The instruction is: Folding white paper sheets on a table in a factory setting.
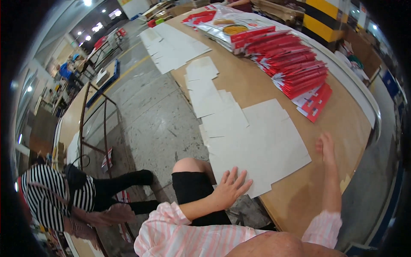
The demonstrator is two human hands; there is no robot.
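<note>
My left hand (231,188) lies with its fingers spread on the near edge of a pale die-cut cardboard sheet (265,145). This sheet is flat, with slits and tabs along its edges, and overlaps more sheets (203,92) reaching away up the left side of the table. To the right of the cardboard, my right hand (326,147) is over the bare brown tabletop, holding nothing I can see. Its fingers are loosely bent, a little apart and slightly blurred. Beyond it, a long fanned row of red and white printed packaging pieces (289,60) runs along the table's far right side.
The brown table (295,205) has a rounded metal rail (376,124) along its right side. A yellow-and-black pillar (325,21) stands behind. At left, a person in a striped top (47,192) is beside another table with a metal frame (105,128). More people work farther back.
</note>
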